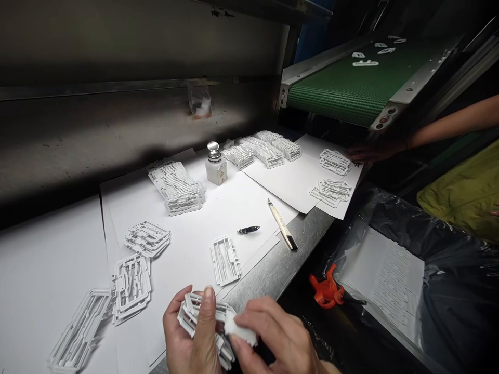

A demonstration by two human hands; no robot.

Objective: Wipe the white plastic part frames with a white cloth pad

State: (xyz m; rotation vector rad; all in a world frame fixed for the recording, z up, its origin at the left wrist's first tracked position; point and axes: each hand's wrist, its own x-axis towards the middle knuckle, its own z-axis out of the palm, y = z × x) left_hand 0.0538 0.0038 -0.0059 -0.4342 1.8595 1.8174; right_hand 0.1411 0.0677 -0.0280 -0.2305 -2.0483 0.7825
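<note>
White plastic frames (pixel 187 311), bundled: six o'clock in view, clasped between thumb and fingers of the left hand (pixel 195 349). White pad (pixel 240 331): pinched by thumb and fingers of the right hand (pixel 281 337), against the bundle. Directions from the hands follow. Loose frame (pixel 226 261): twelve, near. Pump bottle (pixel 216 170): twelve, upright; loose frame lies between. Craft knife (pixel 283 225): one. Fanned pile (pixel 132 285): ten. Green conveyor (pixel 331 96): one, far. Co-worker's hand (pixel 368 151): between one and two. Red trigger-shaped item (pixel 328 290): nearly three.
</note>
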